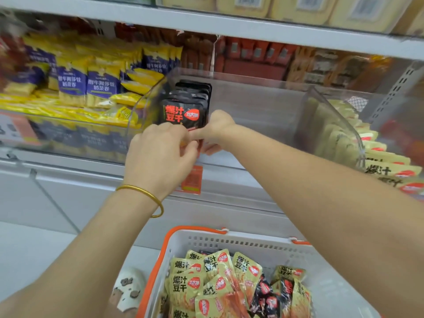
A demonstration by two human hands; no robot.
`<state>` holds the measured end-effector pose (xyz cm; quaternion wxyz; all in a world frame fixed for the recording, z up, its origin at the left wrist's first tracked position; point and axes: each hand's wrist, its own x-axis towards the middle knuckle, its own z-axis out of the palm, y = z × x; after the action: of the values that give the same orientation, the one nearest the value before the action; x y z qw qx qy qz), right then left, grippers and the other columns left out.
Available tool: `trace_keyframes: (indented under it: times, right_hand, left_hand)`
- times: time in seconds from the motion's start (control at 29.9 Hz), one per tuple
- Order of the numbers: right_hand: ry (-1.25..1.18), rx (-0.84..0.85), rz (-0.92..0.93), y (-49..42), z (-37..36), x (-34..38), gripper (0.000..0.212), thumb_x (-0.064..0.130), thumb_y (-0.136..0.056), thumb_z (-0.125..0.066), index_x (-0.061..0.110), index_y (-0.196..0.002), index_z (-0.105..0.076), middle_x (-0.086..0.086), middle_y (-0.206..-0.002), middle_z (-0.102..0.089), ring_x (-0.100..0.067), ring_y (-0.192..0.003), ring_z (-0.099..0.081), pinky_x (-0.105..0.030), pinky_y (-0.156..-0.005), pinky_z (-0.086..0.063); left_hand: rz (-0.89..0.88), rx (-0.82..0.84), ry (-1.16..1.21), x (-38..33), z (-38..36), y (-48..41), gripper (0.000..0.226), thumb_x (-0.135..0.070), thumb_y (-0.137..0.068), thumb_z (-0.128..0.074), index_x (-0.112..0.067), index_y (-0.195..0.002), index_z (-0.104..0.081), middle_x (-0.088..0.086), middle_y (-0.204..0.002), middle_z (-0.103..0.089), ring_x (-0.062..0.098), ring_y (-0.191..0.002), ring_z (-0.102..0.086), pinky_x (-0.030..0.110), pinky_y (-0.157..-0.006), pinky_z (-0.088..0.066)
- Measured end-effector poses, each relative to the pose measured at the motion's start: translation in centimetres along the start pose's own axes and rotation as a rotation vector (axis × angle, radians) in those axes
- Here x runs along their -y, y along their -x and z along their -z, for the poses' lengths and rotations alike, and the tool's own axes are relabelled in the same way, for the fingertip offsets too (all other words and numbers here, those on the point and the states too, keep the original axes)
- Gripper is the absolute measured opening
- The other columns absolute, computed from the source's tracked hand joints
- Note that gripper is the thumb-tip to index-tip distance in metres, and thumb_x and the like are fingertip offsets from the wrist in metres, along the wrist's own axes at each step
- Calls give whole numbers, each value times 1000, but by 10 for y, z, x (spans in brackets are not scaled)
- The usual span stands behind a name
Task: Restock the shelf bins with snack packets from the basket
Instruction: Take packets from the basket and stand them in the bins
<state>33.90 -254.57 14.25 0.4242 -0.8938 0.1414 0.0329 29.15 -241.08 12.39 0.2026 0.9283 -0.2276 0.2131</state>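
Both hands, left hand [160, 145] and right hand [215, 131], grip black packets [183, 111] at the near-empty bin [252, 99]; the basket [229, 239] looks well stocked, so much remains.

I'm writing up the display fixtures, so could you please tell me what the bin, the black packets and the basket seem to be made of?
Bin: clear rigid plastic, probably acrylic; the goods behind show through and its edges glint.
Black packets: glossy printed film, likely plastic or foil laminate; sealed flat edges and sheen.
Basket: matte white moulded plastic with slotted walls and an orange rim.
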Motion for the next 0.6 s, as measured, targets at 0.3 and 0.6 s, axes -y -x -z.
trace_keyframes:
  times: [0.3, 0.6]
  right_hand:
    - [-70, -60, 209, 180, 70, -73, 20, 9, -84, -69, 10, -79, -49, -5, -60, -56, -21, -52, -67, -30, -44, -50]
    - [90, 337, -506, 168, 13, -299, 10, 6, -93, -54, -2, -90, -58, -22, -90, -66, -28, -70, -67, -34, -61, -57]
  left_hand:
    - [-339, -52, 185, -80, -16, 68, 23, -30, -83, -40, -16, -80, -58, 1, -72, -57, 28, -71, -54, 38, -59, -43]
    - [-420, 851, -94, -111, -122, 141, 24, -35, -92, -44, -26, -109, -58, -3, -118, -60, 21, -112, -55, 38, -93, -46]
